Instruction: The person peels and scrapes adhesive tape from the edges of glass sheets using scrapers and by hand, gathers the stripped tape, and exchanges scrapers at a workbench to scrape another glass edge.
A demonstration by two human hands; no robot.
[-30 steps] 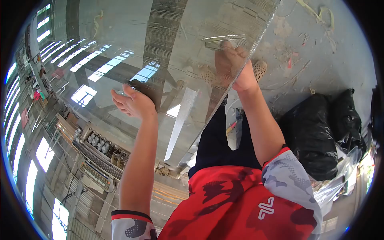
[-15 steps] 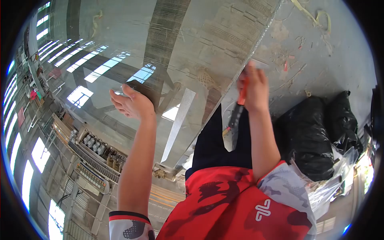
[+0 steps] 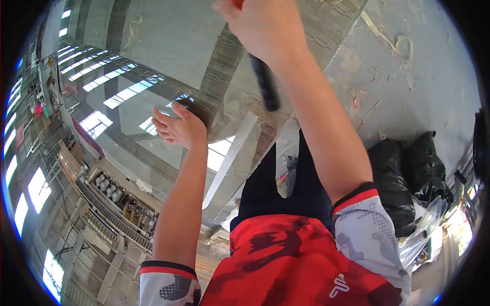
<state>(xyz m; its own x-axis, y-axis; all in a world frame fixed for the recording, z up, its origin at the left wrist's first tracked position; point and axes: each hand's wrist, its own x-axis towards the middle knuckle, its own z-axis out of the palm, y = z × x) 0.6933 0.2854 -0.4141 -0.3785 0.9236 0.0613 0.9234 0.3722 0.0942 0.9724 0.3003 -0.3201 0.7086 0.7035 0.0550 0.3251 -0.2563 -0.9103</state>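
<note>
A large glossy sheet, mirroring windows and beams, lies in front of me. My left hand is over its near part, fingers apart and thumb raised. A dark patch shows beside this hand; I cannot tell whether it is an object or a reflection. My right hand is at the top of the view above the sheet, its fingers closed around a tool with a red and black handle. The black end points back toward me, and the tool's working end is hidden. A pale strip shows on the sheet's near side.
Past the sheet's right edge, the grey floor carries yellow strapping and small scraps. Black bags stand at the right with clear plastic beside them. Machinery with a row of motors stands at the lower left.
My right hand has moved from the sheet's right edge up and left over the sheet, carrying the tool. My left hand stays in nearly the same place, and the view has shifted slightly.
</note>
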